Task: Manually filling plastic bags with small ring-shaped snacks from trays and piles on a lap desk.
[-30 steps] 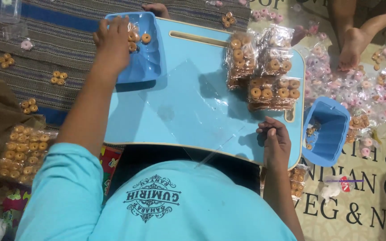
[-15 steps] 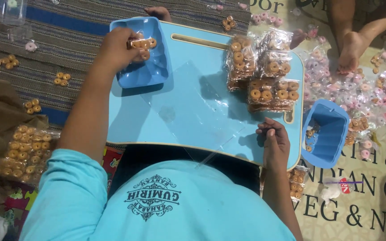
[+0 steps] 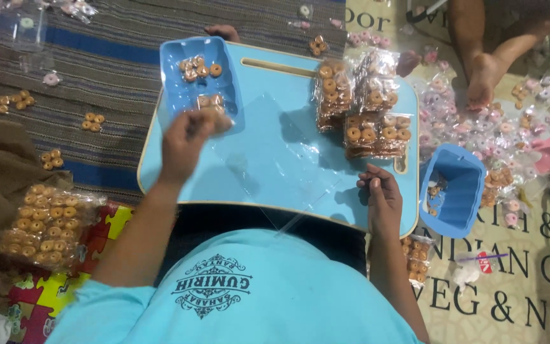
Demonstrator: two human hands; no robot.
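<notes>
My left hand (image 3: 186, 143) holds a small clear packet of orange ring snacks (image 3: 209, 108) at the near edge of a light-blue tub (image 3: 174, 95), where a few more small ring packets (image 3: 198, 67) lie. The tub stands on the far left corner of a blue lap table (image 3: 179, 185). My right hand (image 3: 380, 197) rests near the table's front right corner, fingers curled on the edge of a large clear plastic bag (image 3: 275, 156) that lies flat on the tabletop.
Filled bags of orange rings (image 3: 361, 102) are stacked at the table's far right. A second blue tub (image 3: 453, 191) stands on the floor at the right. Small packets lie scattered on the striped mat; a big bag of rings (image 3: 42, 226) lies left. Another person's foot (image 3: 482, 79) is top right.
My left hand has drawn back from inside the tub toward me with a packet of rings. The right hand has stayed on the plastic bag.
</notes>
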